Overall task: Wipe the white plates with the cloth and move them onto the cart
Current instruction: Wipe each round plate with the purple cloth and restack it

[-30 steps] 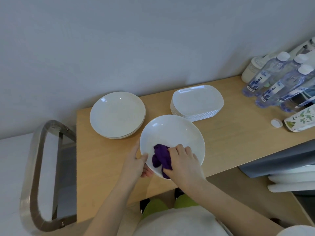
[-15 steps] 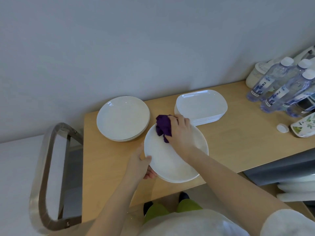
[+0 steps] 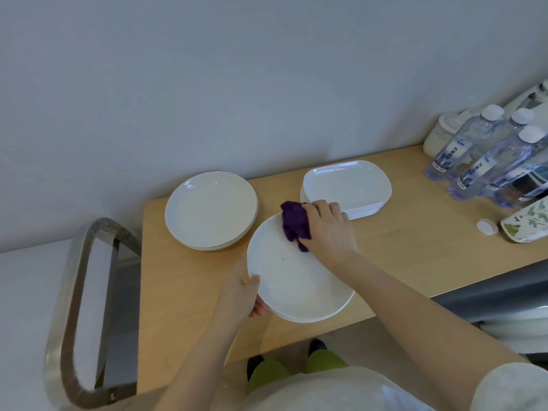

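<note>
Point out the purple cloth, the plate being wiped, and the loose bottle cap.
purple cloth (image 3: 295,223): head view, middle of the bunched fabric.
plate being wiped (image 3: 292,284): head view, bare centre of its face.
loose bottle cap (image 3: 487,226): head view, its white top.

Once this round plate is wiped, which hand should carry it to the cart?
Probably the left hand: it already grips the round plate at its left rim, nearest the cart handle. The right hand holds the purple cloth.
</note>
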The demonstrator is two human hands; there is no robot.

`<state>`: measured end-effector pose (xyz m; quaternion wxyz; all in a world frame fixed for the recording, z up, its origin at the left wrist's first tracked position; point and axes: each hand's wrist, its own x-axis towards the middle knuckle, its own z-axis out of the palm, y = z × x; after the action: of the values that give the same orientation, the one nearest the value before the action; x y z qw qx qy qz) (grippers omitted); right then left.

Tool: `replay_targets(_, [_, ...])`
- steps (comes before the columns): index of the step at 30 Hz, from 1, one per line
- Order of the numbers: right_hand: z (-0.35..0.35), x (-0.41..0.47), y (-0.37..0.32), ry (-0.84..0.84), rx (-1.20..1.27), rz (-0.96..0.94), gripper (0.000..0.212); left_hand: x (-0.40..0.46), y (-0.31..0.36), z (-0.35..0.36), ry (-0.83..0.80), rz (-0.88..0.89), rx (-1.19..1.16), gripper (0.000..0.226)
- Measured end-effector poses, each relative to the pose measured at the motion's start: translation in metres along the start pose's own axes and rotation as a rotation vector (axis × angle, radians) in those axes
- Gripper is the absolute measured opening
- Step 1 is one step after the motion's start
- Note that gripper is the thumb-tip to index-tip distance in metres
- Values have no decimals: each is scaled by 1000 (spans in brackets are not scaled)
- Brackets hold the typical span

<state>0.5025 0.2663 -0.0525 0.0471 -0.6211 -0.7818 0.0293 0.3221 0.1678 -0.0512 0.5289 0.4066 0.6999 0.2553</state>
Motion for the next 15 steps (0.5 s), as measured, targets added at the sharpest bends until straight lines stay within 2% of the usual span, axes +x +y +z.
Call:
replay_targets(5, [10, -26, 10, 115, 20, 108, 54, 0, 1, 0, -6, -13, -31, 55])
replay_targets(8, [10, -18, -2, 22, 43, 158, 51, -1, 3, -2, -11, -12, -42, 55])
replay_targets(10, [12, -8, -12, -3, 93, 93, 53, -2, 4, -2, -13, -9, -39, 55])
replay_targets(15, [7, -6, -53, -91, 396, -103, 55, -3, 5, -3, -12, 0, -35, 52])
